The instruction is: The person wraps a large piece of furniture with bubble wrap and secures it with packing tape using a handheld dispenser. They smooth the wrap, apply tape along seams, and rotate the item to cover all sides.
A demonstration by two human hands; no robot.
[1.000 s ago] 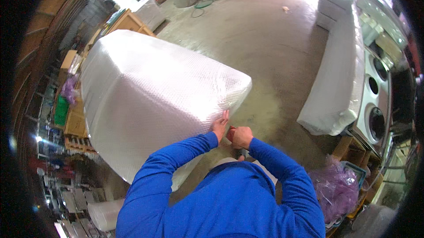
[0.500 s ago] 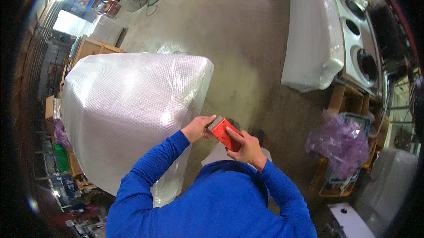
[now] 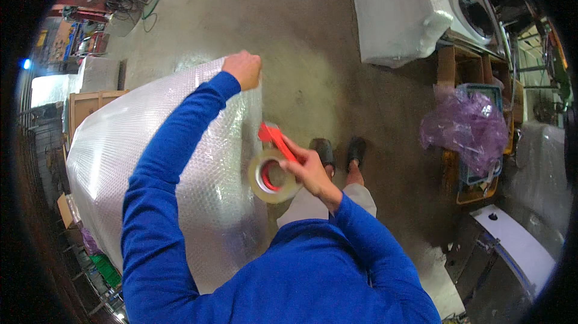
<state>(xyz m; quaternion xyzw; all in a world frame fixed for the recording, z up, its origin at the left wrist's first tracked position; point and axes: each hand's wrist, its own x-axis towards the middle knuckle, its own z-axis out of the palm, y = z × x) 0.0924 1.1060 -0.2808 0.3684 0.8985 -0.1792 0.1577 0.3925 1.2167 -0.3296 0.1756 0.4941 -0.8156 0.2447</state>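
Right hand clasped round red tape dispenser; left hand curled at far right corner of bubble-wrapped bundle, cannot tell if pinching. Bundle lies left. Step seems taping; next move likely calls for taut tape.

A tilted red dispenser bearing 1 yellowish translucent tape roll is held near the bulky bubble-wrapped block.
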